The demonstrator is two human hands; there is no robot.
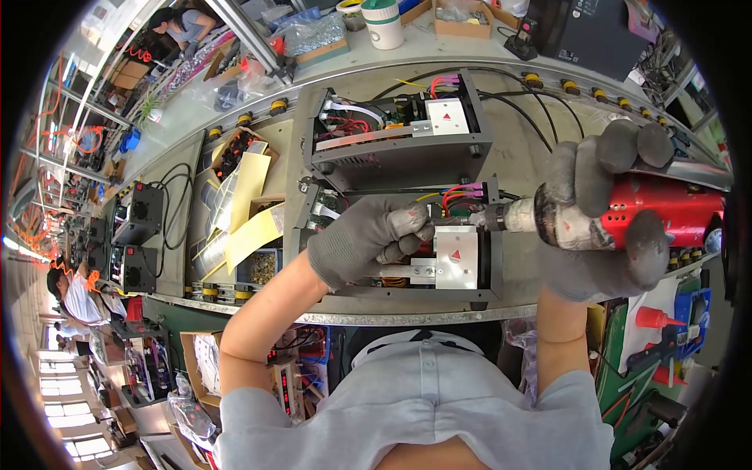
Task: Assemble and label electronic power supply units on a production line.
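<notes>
My right hand [603,200], in a grey glove, is wrapped round a red electric screwdriver [666,207] with a worn, taped nose. The tool lies sideways, its bit pointing left. My left hand [368,239], gloved too, has its thumb and fingers pinched together at the bit's tip; whatever they hold is too small to make out. Both meet above an open grey metal case [489,274] with a white plate [457,257], a red triangle mark, and coloured wires inside. Behind it stands a similar open case [399,168] with a circuit board and wires.
Yellow-backed sheets [249,176] lie over parts boxes left of the cases. Farther left are black units [141,211] with cables. A white jar with a green lid [382,23] stands on the back shelf. Black cables [540,94] run behind the cases. Other people work at far left.
</notes>
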